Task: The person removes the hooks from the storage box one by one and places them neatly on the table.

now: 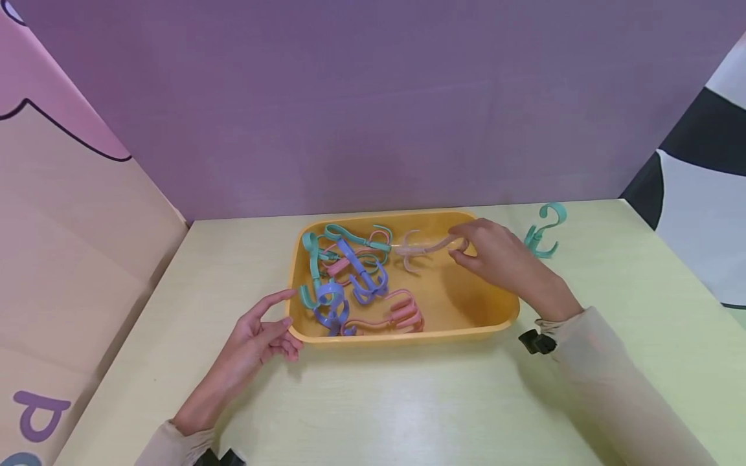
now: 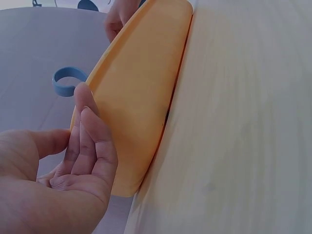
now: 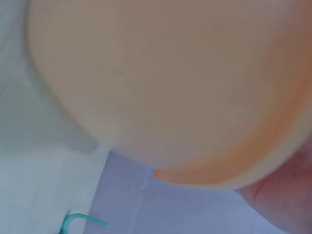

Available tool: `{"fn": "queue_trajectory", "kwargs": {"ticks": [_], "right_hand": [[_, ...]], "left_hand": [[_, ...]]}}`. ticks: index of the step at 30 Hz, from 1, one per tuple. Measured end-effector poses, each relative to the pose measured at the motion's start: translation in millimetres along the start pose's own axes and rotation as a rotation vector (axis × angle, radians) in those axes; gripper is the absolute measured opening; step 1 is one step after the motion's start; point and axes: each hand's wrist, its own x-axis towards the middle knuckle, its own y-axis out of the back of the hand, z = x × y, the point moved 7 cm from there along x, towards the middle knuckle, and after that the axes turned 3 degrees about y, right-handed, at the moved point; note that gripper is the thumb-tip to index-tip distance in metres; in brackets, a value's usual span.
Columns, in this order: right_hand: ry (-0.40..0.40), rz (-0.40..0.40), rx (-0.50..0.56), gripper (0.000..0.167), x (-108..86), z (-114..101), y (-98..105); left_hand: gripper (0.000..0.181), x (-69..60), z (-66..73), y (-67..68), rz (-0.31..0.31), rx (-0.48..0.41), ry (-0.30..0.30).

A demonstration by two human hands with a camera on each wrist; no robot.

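Observation:
A yellow plastic tray [image 1: 408, 337] holds several clawed plastic hooks. My right hand [image 1: 495, 259] pinches the curled end of a pale pink hook [image 1: 411, 250] over the tray's right half. At the tray's left end, my left hand [image 1: 256, 340] holds the rim between thumb and fingers, as the left wrist view shows. Near that hand lie purple hooks [image 1: 357, 264] and teal hooks [image 1: 311, 249], tangled together. A salmon-pink hook [image 1: 405, 314] rests by the tray's front wall. In the right wrist view the tray's outer wall [image 3: 146, 87] hides the right fingertips.
Behind the tray's right end, a teal hook [image 1: 536, 241] sits alone on the pale wooden table [image 1: 396, 401]. A purple panel [image 1: 373, 110] stands along the table's back edge. Printed panels flank it, the left one [image 1: 87, 226] beside the table's left edge.

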Motion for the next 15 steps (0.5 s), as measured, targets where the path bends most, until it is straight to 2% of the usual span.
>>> {"fn": "queue_trajectory", "kwargs": {"ticks": [8,15], "right_hand": [[0.096,0.114,0.007,0.027,-2.7,-17.8,20.0],[0.074,0.102,0.050,0.033,-5.9,-19.2,28.3]], "left_hand": [[0.052,0.0,0.6,-0.1,0.001,0.000,0.001],[0.052,0.4,-0.1,-0.3,-0.003,-0.005,0.000]]}}
